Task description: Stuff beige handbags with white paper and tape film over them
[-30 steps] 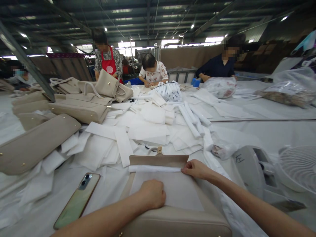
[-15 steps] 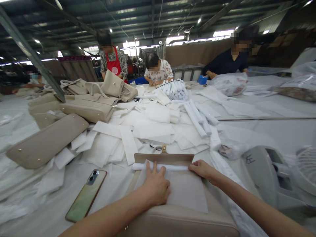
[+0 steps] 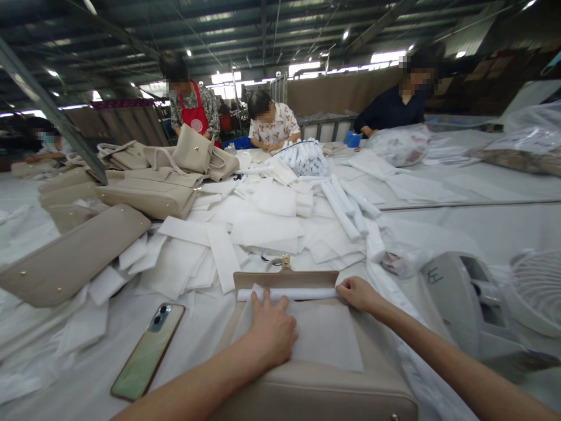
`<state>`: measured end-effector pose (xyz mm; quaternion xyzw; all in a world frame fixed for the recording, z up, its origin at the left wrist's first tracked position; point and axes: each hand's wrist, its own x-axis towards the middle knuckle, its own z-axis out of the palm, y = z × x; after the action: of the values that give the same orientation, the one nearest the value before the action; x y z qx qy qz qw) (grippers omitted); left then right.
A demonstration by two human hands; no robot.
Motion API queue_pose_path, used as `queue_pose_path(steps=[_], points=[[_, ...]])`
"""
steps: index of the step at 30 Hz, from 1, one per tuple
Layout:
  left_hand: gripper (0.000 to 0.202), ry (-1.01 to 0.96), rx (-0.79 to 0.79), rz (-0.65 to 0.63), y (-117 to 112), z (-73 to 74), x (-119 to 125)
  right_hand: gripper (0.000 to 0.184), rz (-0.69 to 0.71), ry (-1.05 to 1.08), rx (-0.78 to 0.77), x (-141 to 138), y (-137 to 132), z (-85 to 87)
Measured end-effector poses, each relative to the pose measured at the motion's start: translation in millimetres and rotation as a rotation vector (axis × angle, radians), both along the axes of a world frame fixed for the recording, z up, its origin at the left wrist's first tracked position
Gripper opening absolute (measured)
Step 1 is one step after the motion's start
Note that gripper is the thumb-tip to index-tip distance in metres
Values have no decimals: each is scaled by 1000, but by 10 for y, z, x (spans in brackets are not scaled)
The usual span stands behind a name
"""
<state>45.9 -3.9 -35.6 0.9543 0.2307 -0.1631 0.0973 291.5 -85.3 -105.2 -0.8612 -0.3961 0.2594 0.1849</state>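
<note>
A beige handbag (image 3: 333, 394) lies before me with its flap (image 3: 284, 280) folded away from me and a gold clasp (image 3: 286, 261) at the flap's edge. A thin white sheet (image 3: 326, 336) covers part of the bag. Along the flap's fold lies a white padding roll (image 3: 307, 293). My left hand (image 3: 274, 327) presses on the sheet, fingers spread, with fingertips at the roll's left part. At the roll's right end, beside the flap's corner, my right hand (image 3: 357, 292) is closed in a pinch; its fingertips partly hide what they grip.
A phone (image 3: 148, 351) lies left of the bag. White sheets (image 3: 263, 228) and more rolls (image 3: 339, 210) are piled beyond it; beige handbags (image 3: 149, 193) are heaped at the left. A grey fan (image 3: 464, 310) stands at the right. Several co-workers (image 3: 276, 120) are across the table.
The view has shifted slightly, so most things appear further left. The padding roll has slid a little right along the flap. Both hands keep nearly the same place on the bag.
</note>
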Motion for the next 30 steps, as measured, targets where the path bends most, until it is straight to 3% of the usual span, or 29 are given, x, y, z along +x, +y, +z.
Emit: queue_pose_path(steps=[9,12,16,19,21,26,30], points=[[37,74,13,1,-53,17,11,25,30,-94,-12,54,-3,-127],[37,132,-13,-7,-30,-32,20,22,37,-137,8,46,-53,-26],[39,142,-52,-1,-16,-80,21,27,34,-254,241,-144,-149,272],[40,136,-47,26,-31,-74,22,31,162,-223,452,-426,-206,497],[40,140,-36,43,-47,-57,22,31,297,-184,505,-604,-227,579],[37,126,19,47,-82,-6,-2,22,631,-45,248,-761,-240,504],[36,109,90,33,-97,-5,-19,22,716,-40,176,-708,-229,392]])
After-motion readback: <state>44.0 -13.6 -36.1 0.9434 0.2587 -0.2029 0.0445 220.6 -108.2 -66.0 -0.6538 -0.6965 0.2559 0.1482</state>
